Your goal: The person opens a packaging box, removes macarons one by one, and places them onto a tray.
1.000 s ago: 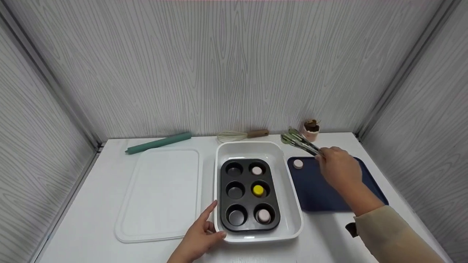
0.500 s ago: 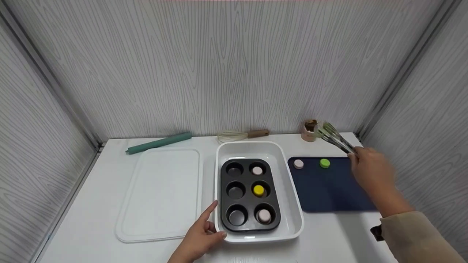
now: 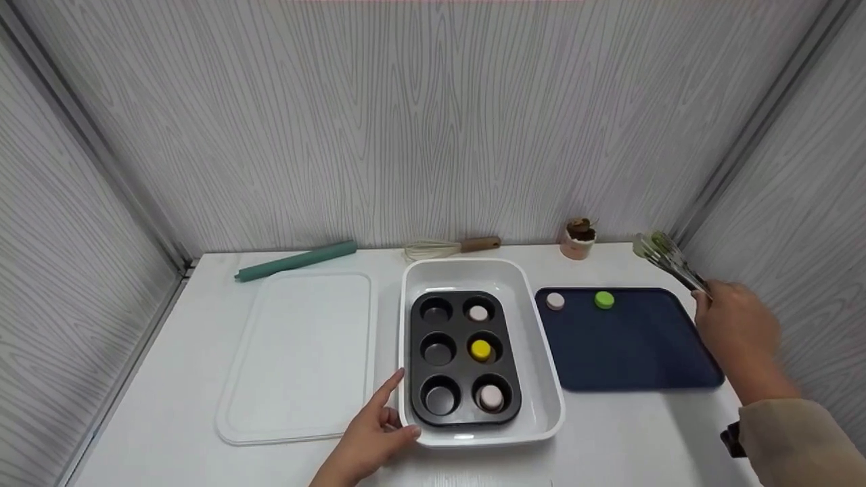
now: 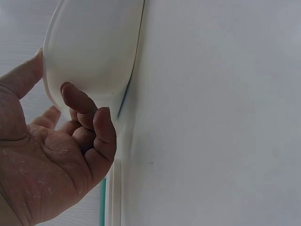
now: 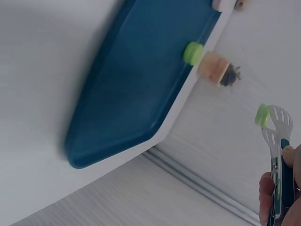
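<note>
My right hand (image 3: 737,328) grips a pair of tongs (image 3: 676,267) above the right end of the dark blue tray (image 3: 636,352). Slotted metal heads with green at their tips show on the tongs (image 5: 277,141) in the right wrist view. My left hand (image 3: 369,433) rests at the near left corner of a deep white tray (image 3: 541,379), thumb on the rim and straight index finger along the side. Inside stands a black muffin pan (image 3: 461,365); its right-hand cups hold a yellow macaron (image 3: 480,350) and pale pink macarons (image 3: 490,397).
A green macaron (image 3: 604,299) and a pale pink macaron (image 3: 555,301) lie on the blue tray's far side. Behind stand a small potted plant (image 3: 577,240), a whisk (image 3: 450,249) and a teal roll (image 3: 298,260). A flat white lid-like board (image 3: 298,358) lies left.
My right hand has moved right with the tongs, from over the blue tray to past its right edge, uncovering the green macaron. My left hand has stayed at the white tray's corner.
</note>
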